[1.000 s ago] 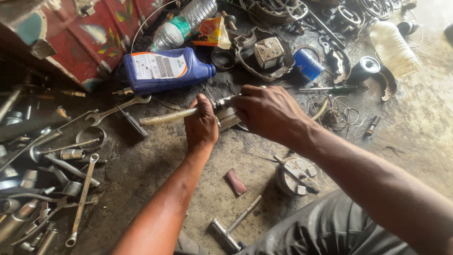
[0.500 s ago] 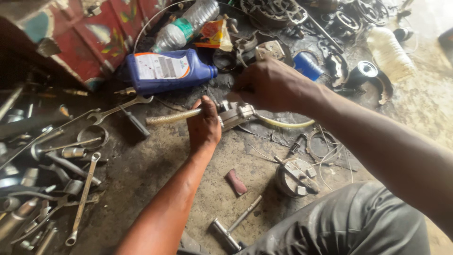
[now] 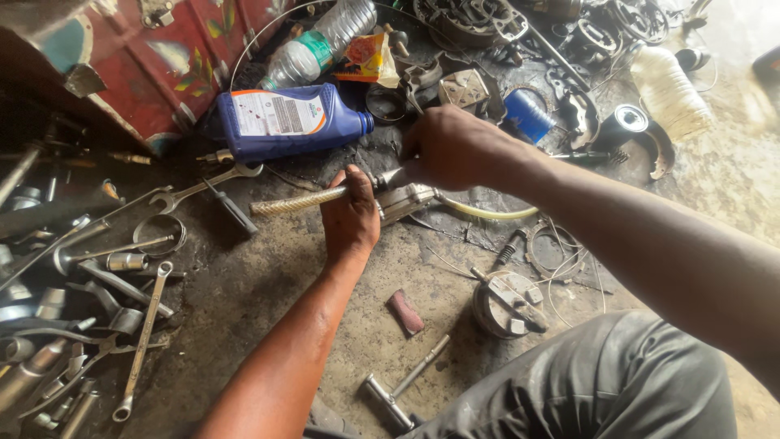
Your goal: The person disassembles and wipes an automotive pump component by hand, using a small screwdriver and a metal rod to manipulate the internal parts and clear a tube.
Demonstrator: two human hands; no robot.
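Near the middle of the oily floor (image 3: 268, 284), the left hand (image 3: 351, 218) is wrapped tight around a braided hose (image 3: 296, 201) where it joins a small metal part (image 3: 404, 200). The hose's long axis runs nearly level, tilted slightly down to the left, with its free end pointing left toward a screwdriver (image 3: 231, 208) and a wrench (image 3: 203, 187). The right hand (image 3: 448, 148) is closed over the upper end of the metal part, just right of the left hand; what its fingers pinch is hidden. A yellowish tube (image 3: 487, 213) curves out of the part to the right. Just behind the hands lies a blue oil bottle (image 3: 288, 122) on its side, cap pointing right, and behind that a clear plastic bottle (image 3: 313, 47) against a red box (image 3: 138, 65). Spanners (image 3: 145, 337) and sockets crowd the left edge of the floor. Nearer the person lie a red-brown scrap (image 3: 405, 311), a T-handled tool (image 3: 402, 386) and a round metal piece (image 3: 504, 302), beside the person's dark trouser leg (image 3: 601, 382). A blue cylinder (image 3: 528, 115) and a white bottle (image 3: 670, 89) sit among engine parts at the far side.
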